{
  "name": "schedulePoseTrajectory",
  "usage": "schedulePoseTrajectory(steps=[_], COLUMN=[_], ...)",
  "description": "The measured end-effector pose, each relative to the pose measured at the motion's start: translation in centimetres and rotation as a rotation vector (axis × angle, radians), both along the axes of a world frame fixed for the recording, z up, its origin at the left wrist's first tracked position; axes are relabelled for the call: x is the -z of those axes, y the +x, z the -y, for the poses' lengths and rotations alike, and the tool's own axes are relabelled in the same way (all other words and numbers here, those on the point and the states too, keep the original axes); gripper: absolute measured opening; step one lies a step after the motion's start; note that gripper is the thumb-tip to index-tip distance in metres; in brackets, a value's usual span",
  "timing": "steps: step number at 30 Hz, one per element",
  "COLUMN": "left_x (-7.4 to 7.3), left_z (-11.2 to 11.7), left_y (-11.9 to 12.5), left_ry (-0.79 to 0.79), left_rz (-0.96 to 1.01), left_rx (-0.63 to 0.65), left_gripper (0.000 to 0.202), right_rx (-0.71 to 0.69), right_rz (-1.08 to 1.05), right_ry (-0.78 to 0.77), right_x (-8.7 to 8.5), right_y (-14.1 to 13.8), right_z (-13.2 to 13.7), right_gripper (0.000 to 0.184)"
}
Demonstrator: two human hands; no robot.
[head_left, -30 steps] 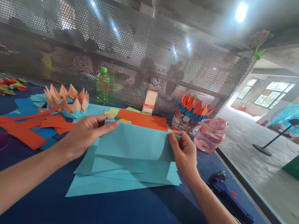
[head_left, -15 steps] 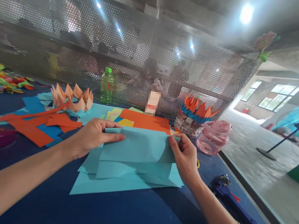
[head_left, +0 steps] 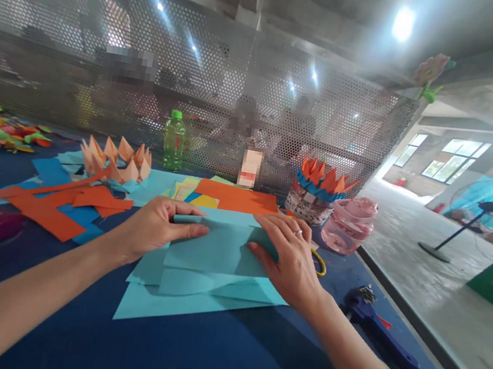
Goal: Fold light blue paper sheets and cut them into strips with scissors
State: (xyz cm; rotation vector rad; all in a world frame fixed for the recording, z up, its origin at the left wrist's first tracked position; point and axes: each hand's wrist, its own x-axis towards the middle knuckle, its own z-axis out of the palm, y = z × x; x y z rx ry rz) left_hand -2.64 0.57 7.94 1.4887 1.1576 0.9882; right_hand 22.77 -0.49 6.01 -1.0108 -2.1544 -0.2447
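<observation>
A light blue sheet of paper [head_left: 221, 244], its upper part folded over toward me, is between my two hands. My left hand [head_left: 167, 225] pinches its left edge, thumb in front and fingers behind. My right hand [head_left: 289, 252], with a ring on one finger, is closed over the upper right part, fingers across the top edge and thumb lower on the front. Below the folded sheet lie more light blue sheets [head_left: 143, 306] on the dark blue table [head_left: 140, 356]. The right hand hides the folded sheet's right end.
Behind the sheet lie orange paper [head_left: 239, 196] and a yellow-handled tool [head_left: 321, 264]. A peach paper crown [head_left: 117, 162], orange strips [head_left: 51, 210] and a green bottle [head_left: 173, 143] stand or lie left. Rightward are a decorated pot [head_left: 310, 202], pink jar [head_left: 348, 228] and blue glue gun [head_left: 383, 329].
My right hand has shifted inward from the sheet's right corner and laid its fingers over the top edge. The yellow handle shows more. My left hand stays in its pinch.
</observation>
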Motion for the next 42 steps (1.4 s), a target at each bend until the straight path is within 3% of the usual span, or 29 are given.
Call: schedulePoseTrajectory(steps=[8, 13, 20, 30, 35, 42], left_x=[0.3, 0.2, -0.3, -0.1, 0.1, 0.2], left_z=[0.8, 1.0, 1.8, 1.4, 1.0, 0.7], left_y=[0.6, 0.7, 1.2, 1.1, 0.9, 0.6], left_ry=[-0.008, 0.011, 0.196, -0.016, 0.033, 0.096], left_rz=[-0.025, -0.020, -0.083, 0.040, 0.023, -0.083], left_rx=[0.150, 0.126, 0.074, 0.046, 0.003, 0.000], left_gripper=[0.015, 0.024, 0.030, 0.030, 0.026, 0.029], right_rx=[-0.074, -0.028, -0.021, 0.107, 0.067, -0.025], right_rz=[0.046, 0.024, -0.023, -0.066, -0.044, -0.045], right_ry=[-0.059, -0.033, -0.132, -0.364, -0.498, -0.503], right_x=[-0.8, -0.7, -1.1, -1.2, -1.2, -1.0], right_y=[-2.1, -2.0, -2.3, -1.4, -0.5, -0.1], right_z=[1.4, 1.7, 2.9, 1.8, 1.0, 0.6], right_gripper=[0.025, 0.025, 0.024, 0.036, 0.035, 0.038])
